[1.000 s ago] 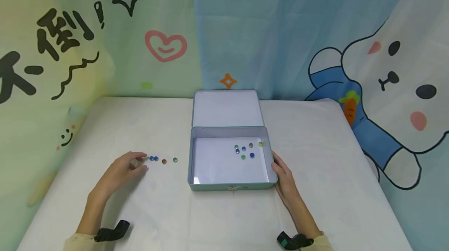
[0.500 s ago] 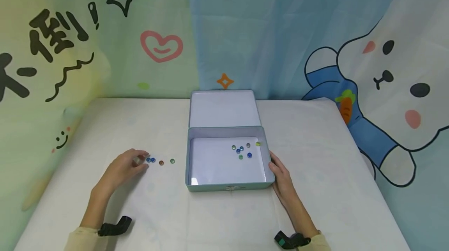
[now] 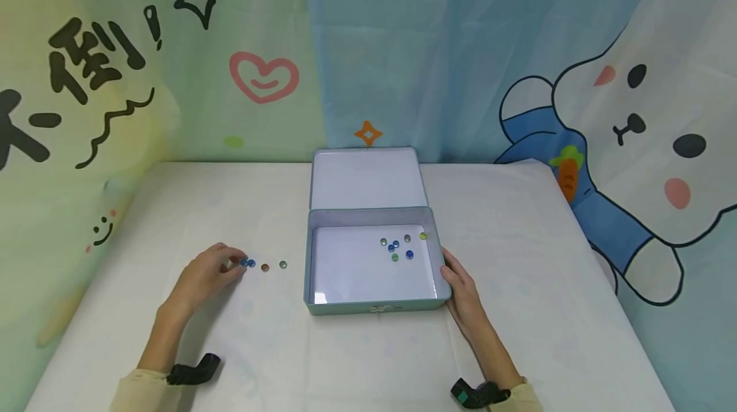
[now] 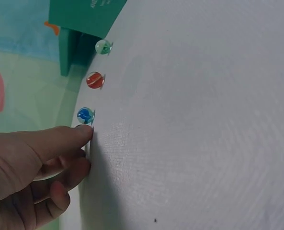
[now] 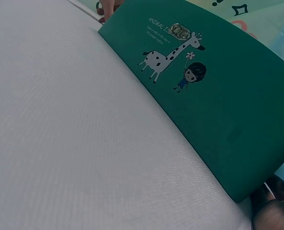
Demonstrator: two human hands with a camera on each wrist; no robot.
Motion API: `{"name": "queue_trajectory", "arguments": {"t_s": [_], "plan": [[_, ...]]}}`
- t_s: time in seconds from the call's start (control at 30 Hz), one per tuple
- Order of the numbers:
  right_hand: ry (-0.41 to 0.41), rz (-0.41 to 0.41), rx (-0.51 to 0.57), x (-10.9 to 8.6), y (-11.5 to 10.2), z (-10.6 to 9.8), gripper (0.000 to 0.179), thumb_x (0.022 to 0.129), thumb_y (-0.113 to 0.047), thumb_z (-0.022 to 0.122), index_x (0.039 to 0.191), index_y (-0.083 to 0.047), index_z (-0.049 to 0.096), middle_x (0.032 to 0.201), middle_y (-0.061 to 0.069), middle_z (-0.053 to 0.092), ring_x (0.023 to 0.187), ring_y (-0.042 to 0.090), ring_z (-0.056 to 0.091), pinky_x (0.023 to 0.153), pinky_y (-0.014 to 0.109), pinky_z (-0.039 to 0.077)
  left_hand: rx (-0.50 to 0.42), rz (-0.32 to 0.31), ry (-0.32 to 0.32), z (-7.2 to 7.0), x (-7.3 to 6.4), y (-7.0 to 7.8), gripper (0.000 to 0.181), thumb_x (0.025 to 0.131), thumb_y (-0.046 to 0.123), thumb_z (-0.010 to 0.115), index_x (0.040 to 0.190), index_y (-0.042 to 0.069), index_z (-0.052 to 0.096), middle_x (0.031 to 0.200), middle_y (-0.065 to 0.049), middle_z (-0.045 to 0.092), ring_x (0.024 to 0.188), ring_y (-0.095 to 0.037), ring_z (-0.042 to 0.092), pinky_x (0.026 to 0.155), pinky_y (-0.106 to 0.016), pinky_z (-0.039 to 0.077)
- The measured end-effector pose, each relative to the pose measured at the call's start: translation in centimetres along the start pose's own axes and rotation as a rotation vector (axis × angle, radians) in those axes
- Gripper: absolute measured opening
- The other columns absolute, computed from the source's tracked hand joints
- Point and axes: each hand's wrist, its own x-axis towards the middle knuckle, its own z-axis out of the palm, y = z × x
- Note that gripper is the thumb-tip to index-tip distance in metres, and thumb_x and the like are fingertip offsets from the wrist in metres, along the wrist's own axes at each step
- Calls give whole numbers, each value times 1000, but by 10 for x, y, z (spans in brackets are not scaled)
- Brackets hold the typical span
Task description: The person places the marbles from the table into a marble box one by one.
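Note:
My left hand [image 3: 208,276] is at the left, its thumb and index finger closed in around the leftmost blue marble [image 3: 244,263] on the table. In the left wrist view the thumb of the left hand [image 4: 41,163] hides most of that marble, with a second blue marble [image 4: 85,115] just past its tip. A reddish-brown marble [image 4: 95,80] and a green marble [image 4: 103,47] follow in line toward the tin. My right hand [image 3: 467,293] holds the right side of the open green tin box [image 3: 377,305], thumb by its rim. Several marbles lie inside, right of its middle.
The tin's lid [image 3: 368,178] leans back behind it, hinged open. A white cloth covers the table [image 3: 368,361]. Behind the table hangs a printed curtain [image 3: 374,47]. In the right wrist view the tin's front wall [image 5: 204,105] bears a giraffe picture.
The left thumb and index finger have drawn closer together around the leftmost blue marble. The head view has shifted slightly. My right hand stays at the tin's side.

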Motion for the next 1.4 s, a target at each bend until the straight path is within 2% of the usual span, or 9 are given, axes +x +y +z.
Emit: {"name": "queue_trajectory", "arguments": {"t_s": [0.2,0.3,0.43,0.57,0.77,1.0,1.27,1.33,1.4], "plan": [[-11,-4,-14,-1,0,-1,58,102,-24,42,153,-5,22,161,15,19,151,29,12,102,7,31,-46,-43,-16,-2,-3,-1,24,88,14,70,110,5,68,98,-9,68,80,-17,62,65,-27,47],[-10,-2,-36,-1,0,-1,58,102,-25,41,153,-6,23,161,14,19,151,29,12,103,7,30,-71,-55,-1,-4,-4,-3,25,89,14,68,112,4,67,99,-11,70,78,-16,63,64,-26,48],[-10,-4,-58,-2,0,-3,57,103,-26,41,154,-7,23,162,13,18,151,29,11,104,7,30,-105,-25,45,-8,-5,-1,24,89,10,68,111,3,67,97,-13,71,74,-14,63,60,-22,48],[-9,-4,-53,-1,0,-4,58,103,-27,42,154,-8,22,162,13,18,151,29,12,103,6,30,-138,27,89,-10,-3,8,23,87,10,71,109,4,68,96,-11,71,72,-12,62,58,-19,47],[1,11,-60,-1,-1,-4,58,102,-27,42,154,-9,23,162,11,18,152,27,11,106,8,28,-173,140,110,-15,4,38,23,85,10,73,108,7,69,94,-6,72,73,-12,64,61,-21,50],[5,7,-64,-2,1,-2,57,103,-27,41,154,-8,23,162,13,18,152,29,11,107,8,28,-220,243,62,-27,22,83,23,86,14,73,109,12,69,96,1,73,76,-11,67,64,-23,53],[-3,2,-61,-2,0,-1,56,103,-26,41,154,-8,24,162,12,19,152,28,11,107,8,27,-187,388,-16,-29,60,132,20,87,11,72,107,12,71,98,-1,74,76,-10,67,66,-23,54],[-6,2,-57,-1,-1,0,56,103,-25,40,154,-8,23,162,12,19,152,28,11,110,10,27,-165,421,-53,-25,73,144,20,87,11,71,107,10,71,98,-2,74,79,-11,67,68,-23,54],[-8,9,-47,-1,-2,0,56,103,-24,40,154,-7,23,162,12,19,152,27,12,116,19,23,-138,437,-98,-20,86,156,20,88,11,70,108,9,71,97,-2,74,81,-11,67,69,-24,54]]}}
